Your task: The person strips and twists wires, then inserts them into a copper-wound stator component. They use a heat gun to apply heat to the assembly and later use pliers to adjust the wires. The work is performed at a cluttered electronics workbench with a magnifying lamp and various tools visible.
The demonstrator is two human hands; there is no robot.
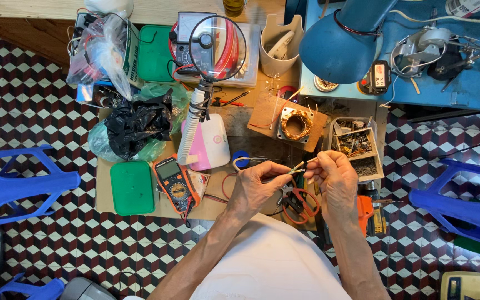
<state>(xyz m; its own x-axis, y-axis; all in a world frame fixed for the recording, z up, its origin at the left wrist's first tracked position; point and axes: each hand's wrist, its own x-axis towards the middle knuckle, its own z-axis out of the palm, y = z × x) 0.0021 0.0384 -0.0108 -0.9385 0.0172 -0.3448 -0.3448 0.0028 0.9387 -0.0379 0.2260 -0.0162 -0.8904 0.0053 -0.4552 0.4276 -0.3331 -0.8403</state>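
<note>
My left hand (259, 186) pinches the end of a thin pale wire (297, 169) that loops back to the left over the low work board (218, 206). My right hand (337, 178) pinches the same wire end from the other side; the fingertips of both hands nearly touch. Under the hands lie pliers with orange-red handles (302, 204). Just beyond the hands a wooden block carries a motor stator with copper windings (296, 124).
An orange multimeter (174, 182), a green box (132, 187), a pink-and-white lamp base with a magnifier (211, 141) and black bags (138, 123) lie left. A parts tray (356, 147) sits right. Blue plastic stools (6, 186) (465, 203) flank the board on a patterned tile floor.
</note>
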